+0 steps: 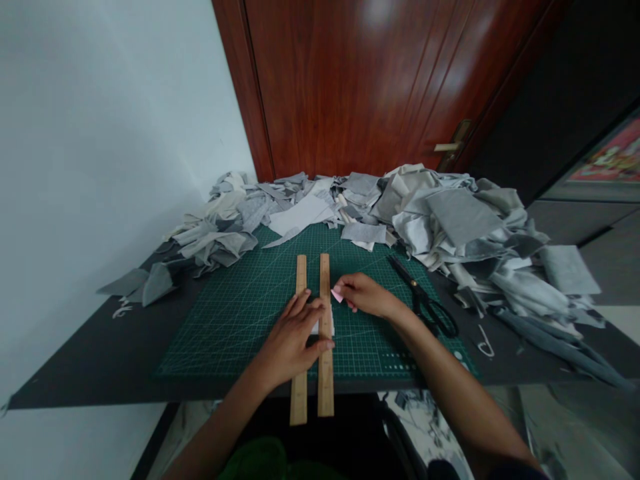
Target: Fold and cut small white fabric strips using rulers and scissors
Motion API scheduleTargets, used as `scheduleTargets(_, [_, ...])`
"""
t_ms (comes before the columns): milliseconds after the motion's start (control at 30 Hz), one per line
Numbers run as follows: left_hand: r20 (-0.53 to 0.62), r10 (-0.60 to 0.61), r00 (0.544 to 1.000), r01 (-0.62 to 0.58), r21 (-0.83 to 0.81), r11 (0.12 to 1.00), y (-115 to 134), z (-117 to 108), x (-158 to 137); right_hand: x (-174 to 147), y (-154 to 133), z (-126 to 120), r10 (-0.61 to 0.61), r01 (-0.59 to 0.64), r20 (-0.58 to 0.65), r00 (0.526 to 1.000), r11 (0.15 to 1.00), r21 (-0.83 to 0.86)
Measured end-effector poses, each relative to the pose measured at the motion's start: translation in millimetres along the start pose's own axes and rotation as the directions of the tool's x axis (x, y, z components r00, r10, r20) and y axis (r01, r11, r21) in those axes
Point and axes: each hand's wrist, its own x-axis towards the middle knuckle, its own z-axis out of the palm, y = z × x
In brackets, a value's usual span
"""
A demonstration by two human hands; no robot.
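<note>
Two wooden rulers lie side by side, a left ruler (299,400) and a right ruler (325,393), on a green cutting mat (225,320). Both overhang the table's front edge. My left hand (300,333) rests across them with fingers spread, pressing down. A small white cloth piece (315,328) shows partly beneath the right ruler; my left hand hides some of it. Just right of that ruler, my right hand (364,293) pinches a flat pink piece of tailor's chalk (337,295), its tip close to the ruler's edge.
Black-handled scissors (425,300) lie on the mat right of my right hand. Piles of grey and white fabric scraps (460,213) line the table's back and right side, with another heap (220,240) at left. A wooden door (345,87) stands behind.
</note>
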Motion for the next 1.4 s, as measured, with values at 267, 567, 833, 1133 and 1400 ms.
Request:
scheduleTargets(267, [-0.383, -0.174, 0.907, 0.102, -0.201, 0.974, -12.7, -1.1, -12.4, 8.7, -7.4, 7.0, 0.045, 0.107, -0.227, 0.973, 0.781, 0.616])
scheduleTargets(567, [-0.432, -0.202, 0.879, 0.122, -0.207, 0.971, -16.8, 0.8, -16.5, 1.4, -14.1, 7.0, -0.026, 0.057, -0.083, 0.996, 0.919, 0.390])
scheduleTargets(833, [-0.221, -0.151, 0.964, 0.108, -0.195, 0.975, -29.4, -11.5, -26.9, -13.0, -22.3, 12.5, -0.063, 0.111, 0.117, 0.991, 0.879, -0.464])
scheduleTargets(1133, [-0.031, -0.066, 0.997, 0.066, 0.004, 0.998, -21.0, -16.6, -26.9, -17.4, -26.8, 20.7, -0.007, 0.077, 0.110, 0.994, 0.754, -0.652])
scheduleTargets(1400, [0.073, 0.075, 0.994, -0.077, 0.014, 0.997, -12.8, -16.2, -27.9, -16.9, -25.4, 20.1, -0.009, 0.083, 0.118, 0.993, 0.760, -0.644])
